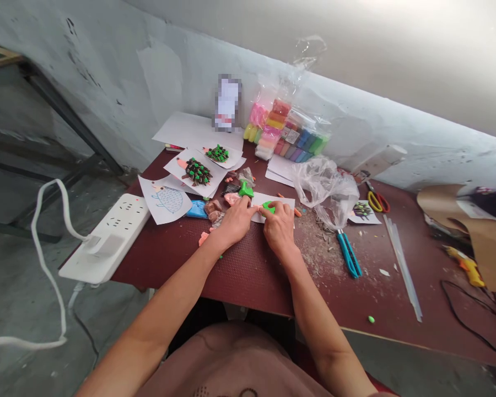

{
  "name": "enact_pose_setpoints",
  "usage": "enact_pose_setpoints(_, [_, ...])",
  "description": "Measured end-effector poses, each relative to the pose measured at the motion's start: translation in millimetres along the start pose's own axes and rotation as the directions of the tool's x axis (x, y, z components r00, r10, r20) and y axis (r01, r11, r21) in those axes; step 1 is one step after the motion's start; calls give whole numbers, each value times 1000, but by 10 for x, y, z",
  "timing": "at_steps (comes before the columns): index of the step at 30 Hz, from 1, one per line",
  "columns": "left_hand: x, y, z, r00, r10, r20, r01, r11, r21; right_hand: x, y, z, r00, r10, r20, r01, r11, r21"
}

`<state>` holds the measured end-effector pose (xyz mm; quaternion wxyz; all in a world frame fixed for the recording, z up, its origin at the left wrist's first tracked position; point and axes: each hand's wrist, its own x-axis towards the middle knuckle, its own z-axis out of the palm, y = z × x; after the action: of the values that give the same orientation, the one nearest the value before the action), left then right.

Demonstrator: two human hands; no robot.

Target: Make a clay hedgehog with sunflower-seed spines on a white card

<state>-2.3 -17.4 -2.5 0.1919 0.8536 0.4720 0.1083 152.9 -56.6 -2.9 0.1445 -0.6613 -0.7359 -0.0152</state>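
Observation:
My right hand (280, 226) is closed, its fingertips pressed on a lump of bright green clay (268, 207) on a small white paper card (278, 199). Beside it my left hand (240, 219) reaches over the card's left edge with curled fingers, its thumb near a small pink piece. What those fingers hold, if anything, is hidden. Just beyond the left hand sits a bigger green clay piece (246, 190). Packs of brown clay (214, 209) and pinkish clay (231, 198) lie to its left, next to a blue pack (197, 209).
Hedgehog cards (195, 172) and a blue hedgehog drawing (166, 198) lie left. Bagged coloured clay (289, 135) and a phone (227, 103) lean on the wall. To the right are a plastic bag (326, 184), teal cutter (349, 253), scissors (378, 202), and glue gun (467, 266). A power strip (107, 237) sits left.

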Motion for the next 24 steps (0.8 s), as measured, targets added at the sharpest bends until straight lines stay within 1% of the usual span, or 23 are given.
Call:
enact_pose_setpoints(3, [7, -30, 23, 1000, 10, -25, -11, 1000, -22, -13, -30, -30, 999, -13, 33, 14, 999, -30])
enact_pose_setpoints(6, [12, -44, 28, 999, 19, -35, -20, 1000, -24, -31, -40, -35, 999, -33, 36, 35, 997, -71])
enact_pose_setpoints(14, [17, -64, 20, 998, 52, -45, -53, 999, -6, -79, 9, 19, 987, -153, 45, 160, 963, -217])
enact_pose_setpoints(18, [20, -74, 49, 996, 67, -64, -67, 998, 4, -109, 36, 36, 983, -180, 25, 181, 953, -243])
enact_pose_setpoints(24, [10, -44, 6, 998, 62, -24, -61, 997, 37, -146, 55, 26, 981, -195, -27, 183, 955, -234])
